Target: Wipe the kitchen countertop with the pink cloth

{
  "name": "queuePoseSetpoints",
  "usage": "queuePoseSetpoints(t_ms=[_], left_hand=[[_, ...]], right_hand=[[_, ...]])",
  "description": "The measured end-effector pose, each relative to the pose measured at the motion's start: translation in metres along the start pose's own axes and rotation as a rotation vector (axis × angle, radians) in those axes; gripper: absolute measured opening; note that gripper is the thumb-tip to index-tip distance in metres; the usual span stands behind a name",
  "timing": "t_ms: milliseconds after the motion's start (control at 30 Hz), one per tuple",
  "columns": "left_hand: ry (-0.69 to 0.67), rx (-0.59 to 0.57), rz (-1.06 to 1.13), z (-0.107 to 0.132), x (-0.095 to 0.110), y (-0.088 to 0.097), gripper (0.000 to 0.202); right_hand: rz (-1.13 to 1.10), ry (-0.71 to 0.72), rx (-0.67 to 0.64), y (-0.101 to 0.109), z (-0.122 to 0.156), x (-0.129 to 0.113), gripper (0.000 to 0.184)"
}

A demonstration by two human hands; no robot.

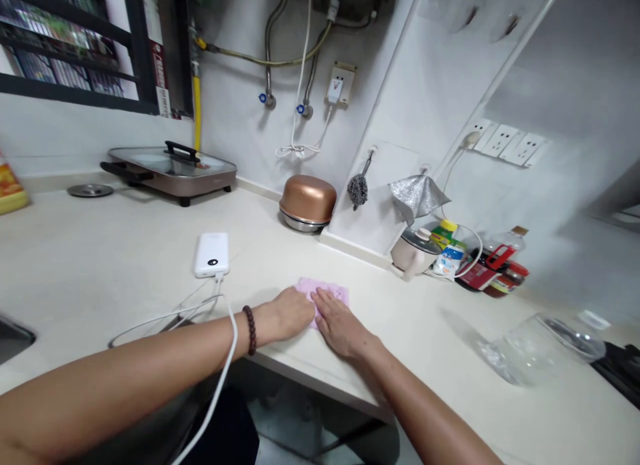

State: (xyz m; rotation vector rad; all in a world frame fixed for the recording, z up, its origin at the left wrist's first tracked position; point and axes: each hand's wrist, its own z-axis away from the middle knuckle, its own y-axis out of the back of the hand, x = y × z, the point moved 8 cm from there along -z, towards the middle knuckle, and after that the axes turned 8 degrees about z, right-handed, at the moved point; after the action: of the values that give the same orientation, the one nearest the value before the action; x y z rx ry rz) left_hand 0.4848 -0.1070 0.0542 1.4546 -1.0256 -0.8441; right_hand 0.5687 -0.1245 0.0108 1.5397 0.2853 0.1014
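A pink cloth (334, 290) lies on the white countertop (260, 245) near its front edge. My left hand (293, 313), with a dark bead bracelet (251, 330) on its wrist, is curled closed at the cloth's left side, its fingertips partly hidden. Flat on the cloth rests my right hand (340, 320), fingers stretched out and pressed down beside the left. Behind my left forearm stands a white power bank (212, 254); its white cable (229, 358) loops over that forearm.
An electric griddle (200, 178) with a glass lid sits at the back left, near a copper-coloured bowl (309, 197) upside down on a metal one. Right of the wall corner are a small lidded pot (414, 252), several condiment containers (480, 272) and a clear plastic jug (545, 348) on its side.
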Motion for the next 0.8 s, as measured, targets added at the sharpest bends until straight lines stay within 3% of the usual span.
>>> queuePoseSetpoints(t_ms=[267,433,633,800], left_hand=[[0.130,-0.007,0.089,-0.051,-0.089,-0.013,0.033],[0.236,-0.021,0.157,-0.079,-0.129,-0.015,0.037],[0.329,0.006,0.152,-0.094,-0.151,-0.012,0.040],[0.310,-0.040,0.163,-0.087,-0.149,0.001,0.037]], right_hand=[[0.065,-0.160,-0.011,0.001,-0.092,0.051,0.061],[0.085,-0.217,-0.011,0.002,-0.139,0.076,0.059],[0.089,-0.256,0.012,0.006,-0.176,0.094,0.058],[0.078,-0.246,0.021,0.008,-0.175,0.089,0.059]])
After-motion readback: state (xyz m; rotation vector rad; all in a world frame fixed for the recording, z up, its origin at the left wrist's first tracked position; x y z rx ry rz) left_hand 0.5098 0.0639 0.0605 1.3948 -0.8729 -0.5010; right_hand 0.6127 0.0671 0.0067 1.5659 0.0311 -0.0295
